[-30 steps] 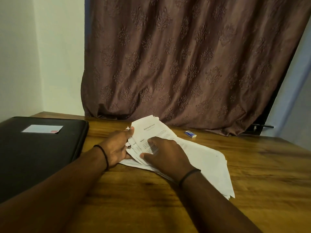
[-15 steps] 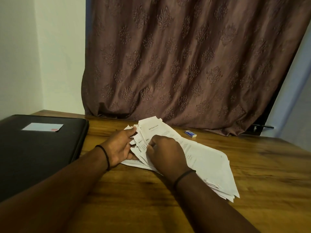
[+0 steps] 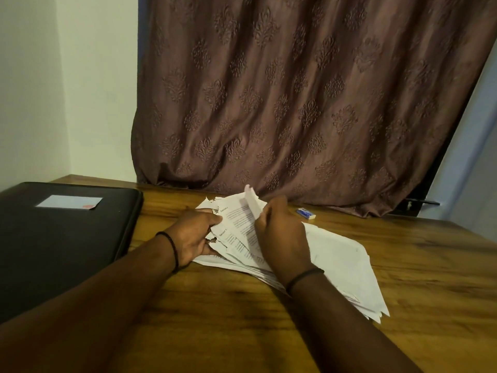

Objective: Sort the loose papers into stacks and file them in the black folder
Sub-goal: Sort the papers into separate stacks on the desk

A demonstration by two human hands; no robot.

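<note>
L hand (image 3: pixel 193 235) grips the loose papers (image 3: pixel 336 254) at their 9 o'clock edge to steady the pile while R hand (image 3: pixel 279 235) pinches the top sheet (image 3: pixel 251 201), curling it up, prob. for sorting; black folder (image 3: pixel 61 238) lies closed at 9 o'clock.

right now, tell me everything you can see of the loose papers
The loose papers are white printed sheets, fanned in an untidy pile flat on the wooden table, right of the closed black folder and apart from it. Their left ends look torn and ragged. The left hand grips that ragged end; the right hand pinches one sheet, lifted and curled upward. Headings read "Section".
</note>
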